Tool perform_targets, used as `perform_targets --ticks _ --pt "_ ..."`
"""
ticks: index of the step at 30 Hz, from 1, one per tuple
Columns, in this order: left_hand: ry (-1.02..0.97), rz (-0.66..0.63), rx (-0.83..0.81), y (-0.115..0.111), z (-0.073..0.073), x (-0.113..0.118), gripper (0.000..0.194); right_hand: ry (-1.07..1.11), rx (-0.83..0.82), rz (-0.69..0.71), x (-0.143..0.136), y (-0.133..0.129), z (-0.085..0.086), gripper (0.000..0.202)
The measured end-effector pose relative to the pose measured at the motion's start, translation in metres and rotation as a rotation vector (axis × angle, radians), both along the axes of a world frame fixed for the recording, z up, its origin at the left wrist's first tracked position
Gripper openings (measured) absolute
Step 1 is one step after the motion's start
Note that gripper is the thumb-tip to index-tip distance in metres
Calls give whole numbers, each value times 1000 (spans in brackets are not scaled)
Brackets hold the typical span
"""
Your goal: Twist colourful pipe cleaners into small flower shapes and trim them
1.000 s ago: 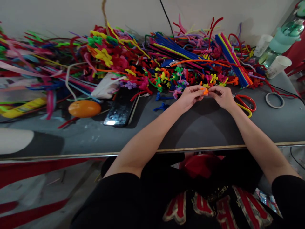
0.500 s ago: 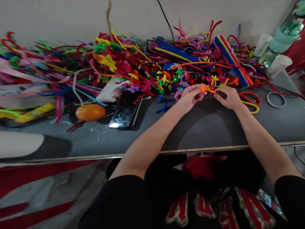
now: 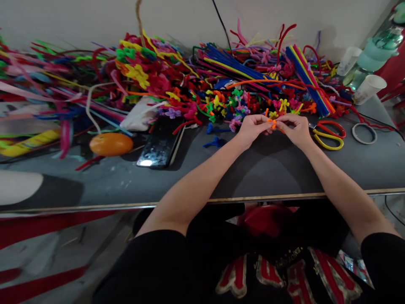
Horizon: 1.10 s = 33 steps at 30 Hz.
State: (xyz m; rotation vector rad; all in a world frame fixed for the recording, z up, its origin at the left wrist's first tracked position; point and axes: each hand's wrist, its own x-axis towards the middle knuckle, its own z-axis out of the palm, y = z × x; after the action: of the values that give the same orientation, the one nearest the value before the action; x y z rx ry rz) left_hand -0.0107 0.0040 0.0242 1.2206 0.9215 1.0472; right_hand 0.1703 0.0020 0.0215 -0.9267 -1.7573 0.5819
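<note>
My left hand (image 3: 253,130) and my right hand (image 3: 295,128) meet over the table, just in front of the heap of pipe cleaners. Between their fingertips is a small orange pipe cleaner piece (image 3: 272,123), pinched from both sides. A short orange end sticks up above the fingers. Its exact shape is partly hidden by the fingertips. Scissors (image 3: 329,142) with red and yellow handles lie right of my right hand. Small blue pipe cleaner pieces (image 3: 215,142) rest on the table left of my left hand.
Colourful pipe cleaners and flowers (image 3: 158,76) are heaped along the wall. On the grey table (image 3: 177,185) are a phone (image 3: 158,145), an orange oval object (image 3: 111,144) and a roll of tape (image 3: 364,133). A paper cup (image 3: 370,88) and a green bottle (image 3: 373,55) stand at right.
My right hand has moved left, up against my left hand at the orange piece. The orange stem that stretched between the hands is now mostly hidden. The view has shifted slightly.
</note>
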Motion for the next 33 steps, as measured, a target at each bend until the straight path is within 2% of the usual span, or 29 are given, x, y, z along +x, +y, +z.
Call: perform_targets --ticks 7,13,17,24,33 --pt "224 59 183 -4 4 -6 21 -63 -141 2 5 -1 5 35" --pt "352 137 306 -4 -4 -4 11 -175 -64 -79 2 -6 4 25" --pt "287 179 293 -4 -6 -1 13 -167 -21 -122 -3 -8 2 18" --pt "248 296 238 -8 -4 2 13 -145 -37 -146 -9 -11 2 23" --pt "172 189 216 -7 -3 5 30 -119 -75 -198 -5 -3 -2 26"
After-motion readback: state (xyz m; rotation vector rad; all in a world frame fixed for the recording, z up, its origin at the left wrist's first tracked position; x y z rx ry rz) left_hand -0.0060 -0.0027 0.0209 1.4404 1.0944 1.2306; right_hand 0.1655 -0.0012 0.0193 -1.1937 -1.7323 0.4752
